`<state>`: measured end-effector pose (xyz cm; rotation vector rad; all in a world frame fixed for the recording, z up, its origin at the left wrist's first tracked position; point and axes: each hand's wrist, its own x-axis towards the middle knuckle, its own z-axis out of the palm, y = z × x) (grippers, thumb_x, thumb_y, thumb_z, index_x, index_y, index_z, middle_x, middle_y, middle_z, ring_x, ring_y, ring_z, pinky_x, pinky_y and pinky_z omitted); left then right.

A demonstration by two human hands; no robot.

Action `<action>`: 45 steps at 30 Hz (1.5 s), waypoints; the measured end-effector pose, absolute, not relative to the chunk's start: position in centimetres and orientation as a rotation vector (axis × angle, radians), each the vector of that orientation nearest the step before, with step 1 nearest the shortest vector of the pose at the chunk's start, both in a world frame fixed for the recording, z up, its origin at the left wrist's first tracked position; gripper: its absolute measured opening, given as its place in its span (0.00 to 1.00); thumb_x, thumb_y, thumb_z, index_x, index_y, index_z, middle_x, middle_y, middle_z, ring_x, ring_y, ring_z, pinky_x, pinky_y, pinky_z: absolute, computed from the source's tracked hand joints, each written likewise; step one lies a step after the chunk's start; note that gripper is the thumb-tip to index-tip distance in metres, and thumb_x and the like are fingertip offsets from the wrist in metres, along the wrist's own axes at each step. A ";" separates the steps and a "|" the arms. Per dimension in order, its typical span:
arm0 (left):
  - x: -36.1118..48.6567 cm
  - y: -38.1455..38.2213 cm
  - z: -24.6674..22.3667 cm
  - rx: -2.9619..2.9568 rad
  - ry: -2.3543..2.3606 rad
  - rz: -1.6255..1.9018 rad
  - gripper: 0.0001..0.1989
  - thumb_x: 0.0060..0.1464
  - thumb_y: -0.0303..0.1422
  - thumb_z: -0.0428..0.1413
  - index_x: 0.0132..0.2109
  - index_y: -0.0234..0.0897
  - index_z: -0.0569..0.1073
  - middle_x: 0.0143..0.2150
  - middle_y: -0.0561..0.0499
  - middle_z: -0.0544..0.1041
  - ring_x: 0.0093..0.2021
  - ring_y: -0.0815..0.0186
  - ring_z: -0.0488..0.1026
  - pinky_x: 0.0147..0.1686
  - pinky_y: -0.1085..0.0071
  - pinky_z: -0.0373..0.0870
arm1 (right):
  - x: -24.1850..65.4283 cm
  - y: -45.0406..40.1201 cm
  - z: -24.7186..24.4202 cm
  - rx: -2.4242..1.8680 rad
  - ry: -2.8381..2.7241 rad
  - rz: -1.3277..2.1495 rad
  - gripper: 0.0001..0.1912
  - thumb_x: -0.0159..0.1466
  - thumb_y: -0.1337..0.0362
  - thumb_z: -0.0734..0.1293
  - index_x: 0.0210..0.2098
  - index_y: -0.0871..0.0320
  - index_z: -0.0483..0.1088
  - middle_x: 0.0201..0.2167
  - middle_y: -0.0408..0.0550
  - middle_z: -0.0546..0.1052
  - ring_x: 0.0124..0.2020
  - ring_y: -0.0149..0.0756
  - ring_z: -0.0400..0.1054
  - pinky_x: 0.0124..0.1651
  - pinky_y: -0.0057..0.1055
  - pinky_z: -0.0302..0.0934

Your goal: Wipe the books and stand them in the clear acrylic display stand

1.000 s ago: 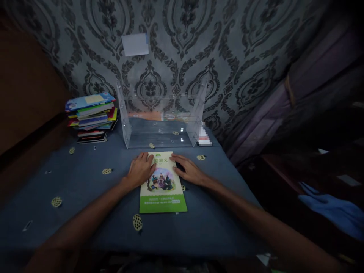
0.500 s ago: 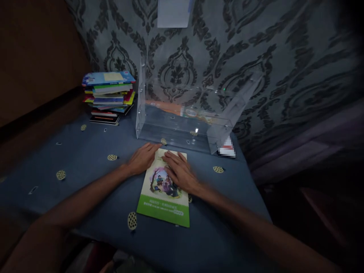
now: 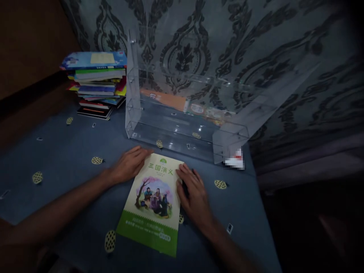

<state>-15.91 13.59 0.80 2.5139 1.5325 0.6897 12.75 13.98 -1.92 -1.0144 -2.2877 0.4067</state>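
Note:
A book (image 3: 153, 197) with a pale cover, a green band along its bottom and a painted scene of figures under a tree lies flat on the blue tablecloth. At its upper left corner rests my left hand (image 3: 129, 165), fingers stretched out and touching the edge, the thumb hard to see. My right hand (image 3: 196, 195) lies along the book's upper right edge with fingers apart, their tips touching that side. Neither hand is wrapped round the book. Behind it stands a clear acrylic rack (image 3: 173, 146).
A tall stack of books (image 3: 96, 81) stands at the back left. A small white blurred object (image 3: 235, 161) sits by the rack's right end. The patterned wall (image 3: 182, 53) rises behind, and the tablecloth (image 3: 71, 151) drops away on the right.
My right hand has slid off the cover to the book's right edge, uncovering the green title. My left hand stays at the upper left corner. The view has come closer.

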 end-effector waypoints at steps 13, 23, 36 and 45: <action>-15.4 14.0 1.2 2.701 1.576 0.598 0.15 0.66 0.30 0.47 0.51 0.35 0.76 0.46 0.43 0.75 0.48 0.57 0.70 0.48 0.61 0.69 | 11.7 15.4 -1.4 -1.037 -2.204 0.509 0.18 0.67 0.66 0.61 0.53 0.58 0.75 0.58 0.55 0.77 0.64 0.46 0.67 0.65 0.49 0.61; -13.5 14.2 2.3 2.850 1.421 0.302 0.19 0.60 0.23 0.49 0.57 0.35 0.74 0.52 0.41 0.75 0.52 0.52 0.69 0.49 0.58 0.66 | 11.8 16.6 -2.8 -0.973 -2.164 0.498 0.20 0.63 0.69 0.61 0.54 0.55 0.73 0.57 0.53 0.77 0.61 0.47 0.69 0.64 0.50 0.63; -12.9 14.3 0.3 2.690 1.176 0.649 0.20 0.66 0.36 0.48 0.60 0.37 0.73 0.59 0.42 0.74 0.59 0.56 0.70 0.59 0.55 0.63 | 11.9 16.5 -2.9 -0.995 -2.120 0.600 0.18 0.66 0.63 0.63 0.54 0.53 0.73 0.61 0.53 0.74 0.62 0.47 0.68 0.65 0.52 0.61; -12.4 14.2 0.0 2.692 1.243 0.683 0.18 0.65 0.32 0.50 0.58 0.37 0.74 0.58 0.43 0.75 0.58 0.56 0.70 0.58 0.55 0.64 | 13.2 15.1 -2.0 -0.959 -2.089 0.756 0.17 0.67 0.59 0.65 0.55 0.50 0.73 0.63 0.49 0.72 0.64 0.46 0.66 0.68 0.53 0.58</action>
